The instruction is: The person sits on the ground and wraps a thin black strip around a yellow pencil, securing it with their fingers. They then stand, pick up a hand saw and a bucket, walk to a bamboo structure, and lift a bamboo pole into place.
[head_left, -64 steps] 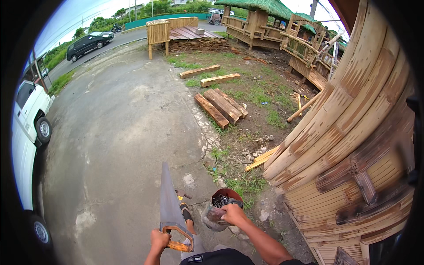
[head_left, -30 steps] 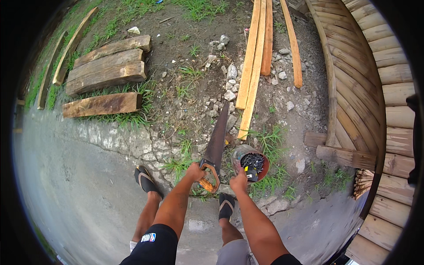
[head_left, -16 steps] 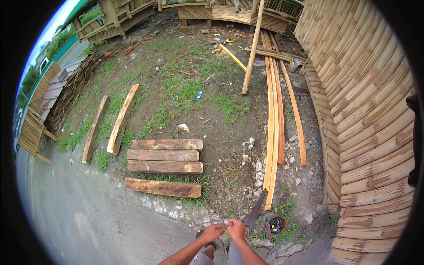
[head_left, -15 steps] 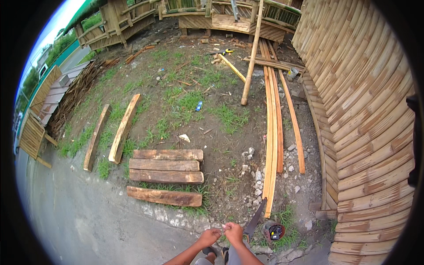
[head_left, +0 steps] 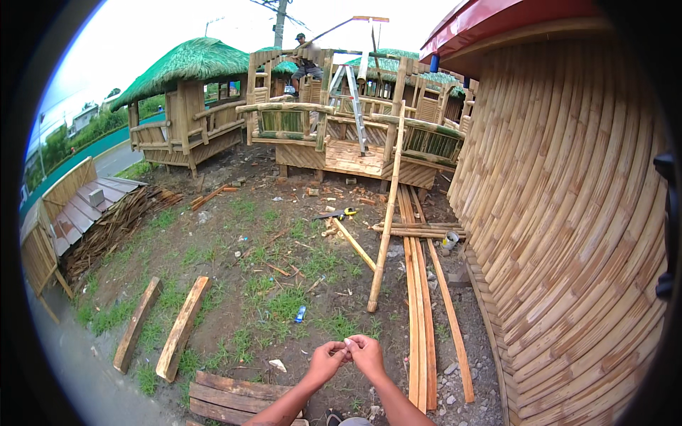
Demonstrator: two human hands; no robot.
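Note:
My left hand [head_left: 327, 361] and my right hand [head_left: 366, 356] meet in front of me, fingers pinched together at the tips. A small pale bit shows between the fingertips, too small to name. Below my left forearm lie several weathered wood planks [head_left: 231, 390], partly covered by the arm. Two thick timber pieces, one darker [head_left: 138, 324] and one lighter [head_left: 183, 329], rest on the grass to the left. Long sawn boards [head_left: 413, 312] stretch away along the ground to my right.
A curved bamboo wall [head_left: 561, 213] rises at the right. Ahead, a long bamboo pole [head_left: 387, 234] leans against a raised bamboo hut [head_left: 298, 155]; a stepladder [head_left: 357, 113] stands there and a person [head_left: 307, 67] sits high up. A handsaw [head_left: 337, 214] lies on the ground.
My view has tilted up, bringing in the huts, the sky and the person. My hands are higher over the ground and closer together. The near saw and bucket have left the view.

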